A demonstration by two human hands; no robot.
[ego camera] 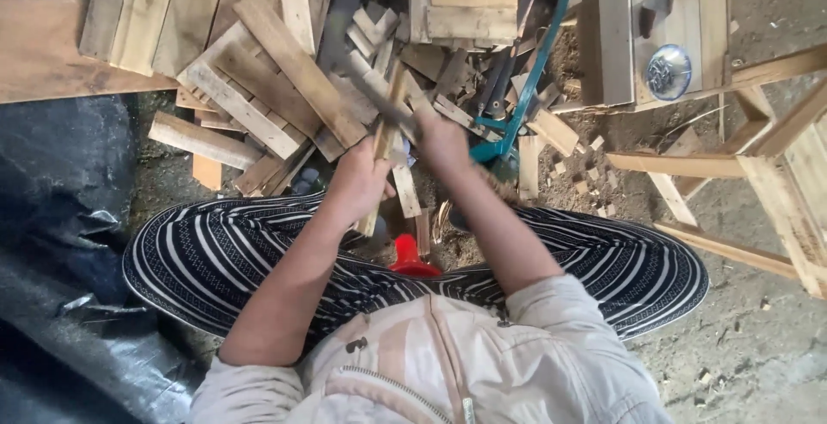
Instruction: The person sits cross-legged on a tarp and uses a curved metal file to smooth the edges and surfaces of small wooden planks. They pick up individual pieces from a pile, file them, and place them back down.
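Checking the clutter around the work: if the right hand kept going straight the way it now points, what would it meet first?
The right hand, closed on a blurred tool handle, points up-left toward the pile of wood offcuts. It would likely meet those loose slats first, though depth is unclear. The teal hacksaw lies off to the side.

Tool point(366, 88) in right hand point(441, 141) smeared by motion blur, kind unclear, lower end of wooden stick point(385, 135) hidden behind left hand point(357, 184), red object point(410, 258) half hidden between knees, planks point(155, 2) cut off at top edge

wood strip point(385, 135): I saw it pale, narrow, standing near upright over the ground | blade tool point(366, 88): grey, blurred, slanted across the strip's upper end, among scrap boards
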